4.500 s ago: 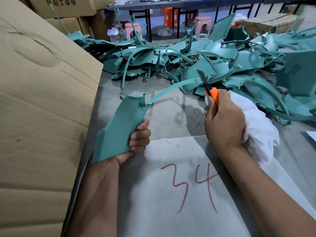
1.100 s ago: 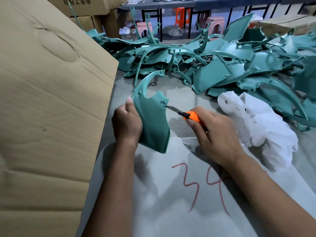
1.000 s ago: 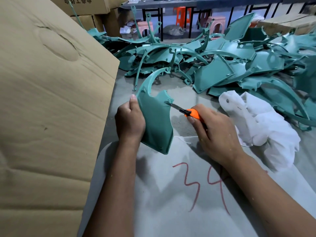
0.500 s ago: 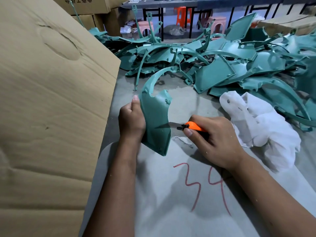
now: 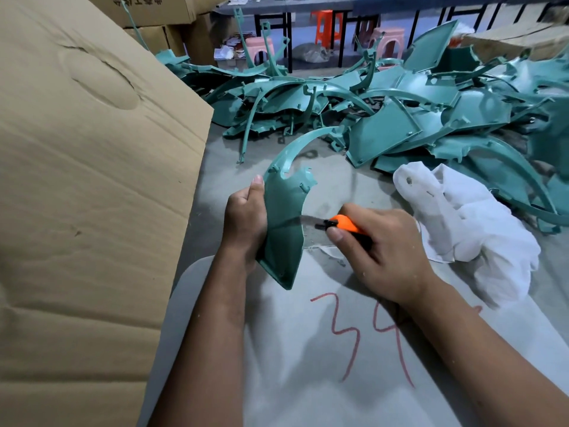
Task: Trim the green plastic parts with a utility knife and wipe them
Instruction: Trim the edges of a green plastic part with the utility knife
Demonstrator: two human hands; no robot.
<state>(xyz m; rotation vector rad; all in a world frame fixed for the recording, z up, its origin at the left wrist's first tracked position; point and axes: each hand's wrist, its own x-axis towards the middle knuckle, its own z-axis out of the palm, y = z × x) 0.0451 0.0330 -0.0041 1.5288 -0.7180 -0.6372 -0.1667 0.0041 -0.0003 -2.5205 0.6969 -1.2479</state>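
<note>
My left hand (image 5: 244, 215) grips a green plastic part (image 5: 284, 220) by its left edge and holds it upright above the table; a thin curved arm rises from its top toward the pile. My right hand (image 5: 381, 251) holds an orange utility knife (image 5: 341, 224), its blade lying against the part's right edge about halfway down. A crumpled white cloth (image 5: 471, 223) lies on the table just right of my right hand, not held.
A big pile of green plastic parts (image 5: 400, 109) covers the far side of the grey table (image 5: 345, 177). A tall cardboard box wall (image 5: 86, 195) stands close on the left. A grey sheet marked "34" in red (image 5: 354, 365) lies under my forearms.
The knife blade has slid down the part's right edge from near the top notch to about mid-height. Earlier my right hand also held the cloth; it now lies on the table.
</note>
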